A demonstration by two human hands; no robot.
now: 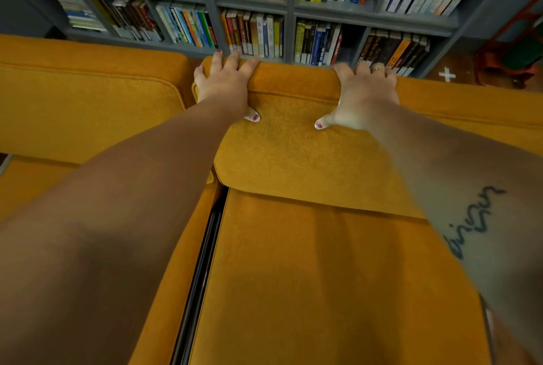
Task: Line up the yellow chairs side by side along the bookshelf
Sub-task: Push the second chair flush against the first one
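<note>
Head view looks down on a yellow chair [308,261] that stands with its back toward the bookshelf [289,11], close in front of the lower rows of books [252,32]. Both hands grip the top of its back cushion [293,153]. The left hand [226,85] holds the cushion's left corner, its fingers [235,59] hooked over the top edge and its thumb [253,117] pressed flat on the front face. The right hand [364,94] holds farther right along the same edge, its fingers [361,68] curled over the top, a ring [378,70] on one of them, and its thumb [321,124] spread on the fabric. A second yellow chair [88,94] stands just beside on the left, facing the same way, with a narrow dark gap [205,247] between the two seats. More yellow upholstery runs to the right behind the right forearm; whether it belongs to the same chair cannot be told. A tattoo [470,223] marks that forearm. Beyond the shelf's right end lies brown floor [464,67] with a white cross [446,74] on it.
</note>
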